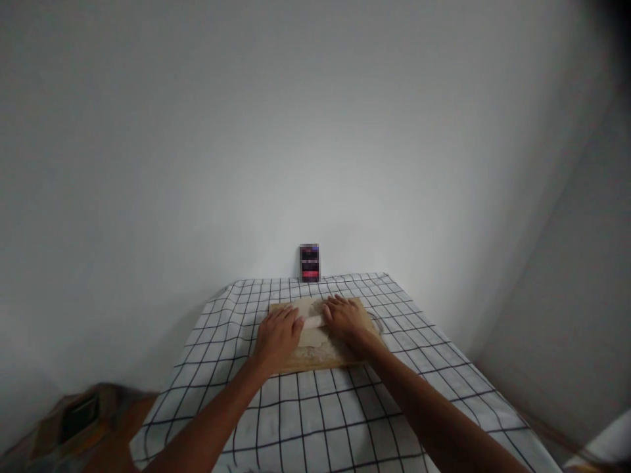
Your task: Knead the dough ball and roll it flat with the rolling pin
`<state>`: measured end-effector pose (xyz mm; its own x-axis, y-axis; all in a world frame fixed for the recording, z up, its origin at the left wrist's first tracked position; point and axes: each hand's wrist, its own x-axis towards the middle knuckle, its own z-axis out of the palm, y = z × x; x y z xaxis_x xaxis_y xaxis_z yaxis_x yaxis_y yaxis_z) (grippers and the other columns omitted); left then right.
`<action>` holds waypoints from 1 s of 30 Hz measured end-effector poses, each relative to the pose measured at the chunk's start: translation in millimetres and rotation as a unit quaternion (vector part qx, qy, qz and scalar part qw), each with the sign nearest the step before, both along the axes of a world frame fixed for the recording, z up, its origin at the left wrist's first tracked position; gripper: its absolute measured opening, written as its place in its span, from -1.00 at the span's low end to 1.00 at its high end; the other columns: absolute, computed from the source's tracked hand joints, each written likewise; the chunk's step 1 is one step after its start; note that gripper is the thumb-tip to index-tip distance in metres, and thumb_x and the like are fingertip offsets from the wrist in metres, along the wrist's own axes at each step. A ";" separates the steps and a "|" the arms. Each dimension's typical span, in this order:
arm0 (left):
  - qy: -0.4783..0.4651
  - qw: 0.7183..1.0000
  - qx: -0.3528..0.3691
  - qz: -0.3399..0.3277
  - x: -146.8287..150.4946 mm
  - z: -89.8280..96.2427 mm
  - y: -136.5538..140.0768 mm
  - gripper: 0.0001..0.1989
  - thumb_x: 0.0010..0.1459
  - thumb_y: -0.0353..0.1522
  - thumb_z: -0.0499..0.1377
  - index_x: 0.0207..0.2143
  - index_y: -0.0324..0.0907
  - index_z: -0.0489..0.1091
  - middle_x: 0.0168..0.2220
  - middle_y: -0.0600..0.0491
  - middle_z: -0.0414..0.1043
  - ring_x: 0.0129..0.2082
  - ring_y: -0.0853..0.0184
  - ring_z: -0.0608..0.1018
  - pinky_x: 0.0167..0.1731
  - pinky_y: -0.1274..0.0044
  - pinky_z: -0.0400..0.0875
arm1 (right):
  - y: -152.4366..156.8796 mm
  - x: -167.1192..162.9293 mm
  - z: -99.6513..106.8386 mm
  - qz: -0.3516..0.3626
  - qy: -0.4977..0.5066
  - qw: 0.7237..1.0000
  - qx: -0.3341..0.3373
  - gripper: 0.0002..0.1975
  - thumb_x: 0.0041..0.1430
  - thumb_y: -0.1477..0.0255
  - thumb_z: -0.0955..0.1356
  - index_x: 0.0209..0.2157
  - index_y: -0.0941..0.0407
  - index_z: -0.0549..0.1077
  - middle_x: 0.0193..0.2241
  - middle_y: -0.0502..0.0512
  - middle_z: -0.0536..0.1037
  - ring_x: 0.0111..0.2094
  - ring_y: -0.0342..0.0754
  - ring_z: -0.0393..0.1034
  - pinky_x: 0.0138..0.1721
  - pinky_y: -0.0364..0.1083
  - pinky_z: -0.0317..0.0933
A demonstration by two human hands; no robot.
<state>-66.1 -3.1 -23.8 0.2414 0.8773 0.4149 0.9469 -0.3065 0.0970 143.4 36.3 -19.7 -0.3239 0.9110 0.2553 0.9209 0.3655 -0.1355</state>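
A pale rolling pin [314, 322] lies crosswise over a thin sheet of dough [311, 338] on a wooden board [323, 362]. My left hand [279, 334] is closed over the pin's left end, with the thumb along its near middle. Over the right end bends my right hand [346, 320], its fingers reaching forward past the pin. Only the pin's short middle part shows between the hands; both ends are hidden under them. The dough spreads in front of and behind the pin, with an uneven edge and whitish traces on the board around it.
A white tablecloth [315, 420] with a black grid covers the table. A phone-like device [310, 263] with a blurred screen leans against the wall [315, 131] behind the board. A cord loop [377, 322] lies by the board's right side. A brown box [81, 417] stands low at left.
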 end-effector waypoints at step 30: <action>0.000 0.999 -0.020 0.049 -12.9 -6.5 71.5 -0.58 0.45 -0.24 -0.06 0.15 -0.14 0.47 0.12 -0.05 0.60 0.15 0.21 0.57 0.21 0.34 0.40 | 70.2 -19.1 10.0 -0.057 -0.007 0.994 -0.089 -0.56 0.47 0.30 0.12 0.03 0.09 0.57 0.09 0.26 0.59 0.13 0.10 0.48 0.10 0.04 0.30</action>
<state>-79.0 68.5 -30.3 0.1533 0.9129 0.3783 0.9722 -0.2080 0.1079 124.3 106.5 -9.7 -0.2182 0.9724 0.0829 0.9574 0.2298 -0.1751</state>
